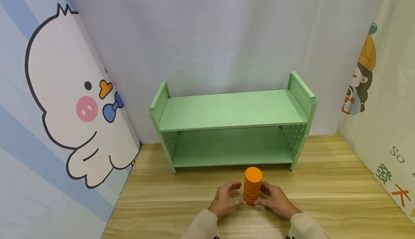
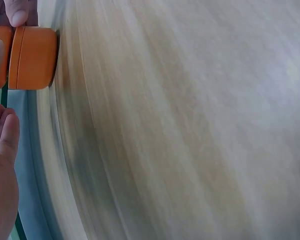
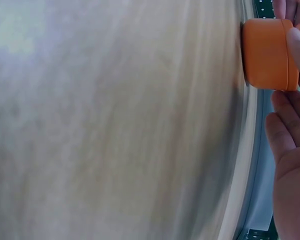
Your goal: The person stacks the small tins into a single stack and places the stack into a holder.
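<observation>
In the head view a stack of round orange tins (image 1: 252,186) stands upright on the wooden table, in front of the green shelf. Seams run around its side. My left hand (image 1: 225,199) is at its left, fingers spread from the thumb; a gap shows between the fingers and the stack, and the thumb tip is close to its base. On the other side my right hand (image 1: 275,199) has its thumb at the base and its fingers beside the stack, very near or touching. Both wrist views show an orange tin (image 2: 36,57) with a rounded edge and a lid seam.
A green two-level shelf (image 1: 233,111) stands behind the stack, against a pale curtain (image 1: 227,33). The wooden table (image 1: 155,199) extends to both sides. Printed cloth walls (image 1: 58,116) with cartoon figures border it left and right.
</observation>
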Demonstrator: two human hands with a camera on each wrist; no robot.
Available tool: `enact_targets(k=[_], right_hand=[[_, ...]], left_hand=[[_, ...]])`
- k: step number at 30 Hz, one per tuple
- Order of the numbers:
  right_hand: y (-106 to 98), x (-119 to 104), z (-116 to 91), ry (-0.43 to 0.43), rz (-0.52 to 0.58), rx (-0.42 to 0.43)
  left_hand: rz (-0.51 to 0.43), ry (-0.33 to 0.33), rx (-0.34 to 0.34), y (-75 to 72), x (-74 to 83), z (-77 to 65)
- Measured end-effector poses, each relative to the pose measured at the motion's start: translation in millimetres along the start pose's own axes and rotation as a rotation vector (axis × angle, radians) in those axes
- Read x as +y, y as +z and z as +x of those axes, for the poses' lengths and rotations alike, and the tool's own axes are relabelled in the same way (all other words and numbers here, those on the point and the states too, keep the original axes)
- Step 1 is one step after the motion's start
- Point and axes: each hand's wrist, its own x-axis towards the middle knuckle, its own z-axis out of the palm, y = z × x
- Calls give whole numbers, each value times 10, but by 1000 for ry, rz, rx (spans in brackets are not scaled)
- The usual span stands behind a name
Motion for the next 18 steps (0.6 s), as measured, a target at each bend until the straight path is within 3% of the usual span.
enact_targets(k=[18], right_hand=[[21, 46, 1, -10, -3, 23]], left_hand=[[27, -15, 20, 149, -20, 74]])
